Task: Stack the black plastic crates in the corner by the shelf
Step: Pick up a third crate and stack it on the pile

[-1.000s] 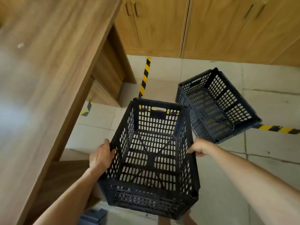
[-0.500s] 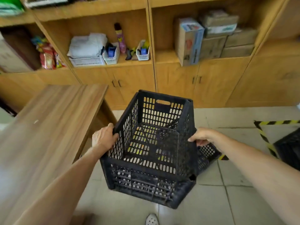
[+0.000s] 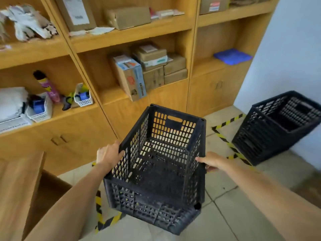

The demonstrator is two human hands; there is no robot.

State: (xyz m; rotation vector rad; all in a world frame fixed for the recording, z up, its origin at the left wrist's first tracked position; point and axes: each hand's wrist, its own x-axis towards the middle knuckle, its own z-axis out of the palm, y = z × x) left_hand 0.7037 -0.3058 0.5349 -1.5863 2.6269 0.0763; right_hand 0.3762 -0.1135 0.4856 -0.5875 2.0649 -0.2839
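Arms reach forward from the bottom corners of the head view, both bare and nearly straight, converging on a black plastic crate (image 3: pixel 156 169) held in the air above the tiled floor (image 3: pixel 225 214). The left hand (image 3: pixel 108 154) grips the crate's left rim, thumb lying along the top edge and fingers curled over the outer side. The right hand (image 3: pixel 212 162) grasps the right rim, thumb pointing inward along the edge, the other fingers hidden behind the wall. The crate tilts, its open top facing the camera and its far end, with a handle slot, raised toward the wooden shelf unit (image 3: pixel 156 33).

A second black crate (image 3: pixel 278 126) sits on the floor in the corner, against the pale wall (image 3: pixel 295 49) and just beside the shelf unit's right end, well apart from the held one. Yellow-and-black striped tape (image 3: pixel 227 141) runs on the floor between them. Cardboard boxes (image 3: pixel 156 66), a blue folded item (image 3: pixel 232 56) and small white baskets (image 3: pixel 83 96) lie on the shelves. A wooden table edge (image 3: pixel 19 188) shows at lower left.
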